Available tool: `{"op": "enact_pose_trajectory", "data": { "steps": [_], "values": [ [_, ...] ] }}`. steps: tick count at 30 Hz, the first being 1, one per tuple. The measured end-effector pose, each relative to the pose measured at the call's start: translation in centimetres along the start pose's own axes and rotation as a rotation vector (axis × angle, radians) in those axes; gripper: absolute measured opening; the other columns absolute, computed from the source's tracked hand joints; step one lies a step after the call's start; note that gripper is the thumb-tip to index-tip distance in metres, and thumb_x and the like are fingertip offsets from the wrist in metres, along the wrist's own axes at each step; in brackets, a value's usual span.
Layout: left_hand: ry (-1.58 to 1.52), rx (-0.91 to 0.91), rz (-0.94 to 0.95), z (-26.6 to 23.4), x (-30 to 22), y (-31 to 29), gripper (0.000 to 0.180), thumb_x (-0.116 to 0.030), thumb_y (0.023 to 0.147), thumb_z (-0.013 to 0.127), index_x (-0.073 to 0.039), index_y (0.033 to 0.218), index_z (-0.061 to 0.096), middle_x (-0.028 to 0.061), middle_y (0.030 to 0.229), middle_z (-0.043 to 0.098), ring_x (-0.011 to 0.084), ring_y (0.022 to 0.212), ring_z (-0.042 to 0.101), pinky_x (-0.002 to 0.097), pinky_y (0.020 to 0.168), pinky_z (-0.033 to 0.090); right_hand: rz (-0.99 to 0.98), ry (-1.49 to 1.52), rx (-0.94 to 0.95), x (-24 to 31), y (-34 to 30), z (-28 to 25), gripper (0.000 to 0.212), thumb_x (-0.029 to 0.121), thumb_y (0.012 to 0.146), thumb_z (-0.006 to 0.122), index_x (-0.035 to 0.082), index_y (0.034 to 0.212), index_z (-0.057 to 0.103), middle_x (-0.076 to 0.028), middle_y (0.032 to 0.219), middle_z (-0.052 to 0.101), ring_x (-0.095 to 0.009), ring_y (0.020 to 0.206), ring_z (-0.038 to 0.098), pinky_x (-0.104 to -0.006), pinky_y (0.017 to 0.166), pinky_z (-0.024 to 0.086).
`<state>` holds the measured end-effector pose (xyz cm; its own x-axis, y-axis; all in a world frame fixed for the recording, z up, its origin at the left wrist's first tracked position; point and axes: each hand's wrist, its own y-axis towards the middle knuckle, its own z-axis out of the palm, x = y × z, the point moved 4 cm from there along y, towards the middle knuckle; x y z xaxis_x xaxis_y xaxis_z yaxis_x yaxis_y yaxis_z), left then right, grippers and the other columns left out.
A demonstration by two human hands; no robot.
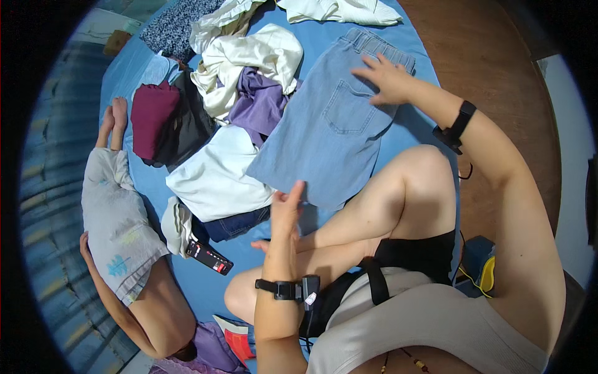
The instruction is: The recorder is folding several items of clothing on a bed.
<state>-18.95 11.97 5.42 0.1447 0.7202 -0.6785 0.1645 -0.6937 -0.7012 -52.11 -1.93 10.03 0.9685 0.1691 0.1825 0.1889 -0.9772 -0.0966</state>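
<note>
Right hand [387, 80]: fingers spread, palm down near the waistband, gripping nothing; looks like flattening, not lifting. Left hand [285, 212]: at the bottom hem, thumb up; can't tell from here if it's pinching cloth or just resting against it. Between them, the light-blue denim garment [305, 149] lies slantwise on the blue sheet [208, 290], just beyond the crossed legs, back pocket up. One hand per end probably keeps the length straight; bed takes the weight. Next out: white garment [215, 177] just beside the hem, partly over dark jeans [240, 224], likely parked left to leave the front free. Maroon cloth [152, 118] sits compact farther left; purple cloth [258, 100] and cream cloth [271, 47] are bunched loosely, so probably just dropped there. Black phone-like object [210, 257] lies near the jeans. Another person [121, 199] lies along the left edge, apart from the work.
</note>
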Motion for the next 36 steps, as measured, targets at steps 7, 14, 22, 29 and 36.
{"op": "enact_pose_trajectory", "data": {
  "steps": [7, 14, 22, 29, 36],
  "values": [
    [-0.388, 0.251, 0.208, 3.6, -2.6, -1.5, 0.065, -0.023, 0.075, 0.067, 0.001, 0.127, 0.034, 0.017, 0.123, 0.045, 0.0263, 0.11, 0.047, 0.0392, 0.091, 0.039, 0.004, -0.14, 0.36, 0.6, 0.7, 0.2, 0.082, 0.036, 0.068, 0.07, 0.029, 0.136, 0.024, -0.015, 0.143, 0.015, -0.041, 0.129, 0.018, -0.0534, 0.099, 0.026],
    [-0.666, 0.15, 0.467, -2.8, -6.8, -6.4, 0.036, -0.011, 0.079, 0.057, 0.004, 0.111, 0.05, 0.0137, 0.104, 0.057, 0.0232, 0.094, 0.056, 0.0345, 0.086, 0.044, 0.068, 0.76, 0.749, 11.9, -3.1, -0.5, 0.088, 0.059, 0.075, 0.055, 0.021, 0.141, 0.011, -0.015, 0.145, 0.006, -0.035, 0.132, 0.013, -0.0574, 0.098, 0.025],
    [-0.413, 0.235, 0.661, 2.1, -11.7, -9.0, 0.022, -0.014, 0.082, 0.057, 0.0, 0.099, 0.056, 0.0071, 0.097, 0.058, 0.0139, 0.086, 0.054, 0.0258, 0.077, 0.042, 0.079, 1.196, 1.05, 11.9, -3.1, 3.0, 0.082, 0.06, 0.078, 0.049, 0.017, 0.14, 0.015, -0.015, 0.144, 0.009, -0.037, 0.13, 0.018, -0.0563, 0.093, 0.034],
    [0.572, 0.241, 1.003, 14.9, -11.3, -4.4, 0.028, -0.03, 0.071, 0.067, -0.006, 0.086, 0.064, 0.0216, 0.118, 0.043, 0.033, 0.093, 0.051, 0.0403, 0.077, 0.043, 0.165, 1.592, 0.862, 2.8, -2.7, -1.3, 0.082, 0.063, 0.076, 0.048, 0.008, 0.134, 0.028, -0.018, 0.135, 0.03, -0.035, 0.12, 0.036, -0.0509, 0.085, 0.042],
    [1.107, 0.02, 1.165, 18.3, -7.7, -2.3, 0.038, -0.03, 0.066, 0.071, -0.016, 0.1, 0.06, 0.0112, 0.128, 0.041, 0.0295, 0.113, 0.04, 0.047, 0.086, 0.033, 0.254, 0.754, 0.36, -1.2, -1.8, 3.2, 0.09, 0.039, 0.062, 0.075, 0.002, 0.131, 0.031, -0.018, 0.128, 0.042, -0.026, 0.116, 0.042, -0.0445, 0.095, 0.033]
  ]
}}
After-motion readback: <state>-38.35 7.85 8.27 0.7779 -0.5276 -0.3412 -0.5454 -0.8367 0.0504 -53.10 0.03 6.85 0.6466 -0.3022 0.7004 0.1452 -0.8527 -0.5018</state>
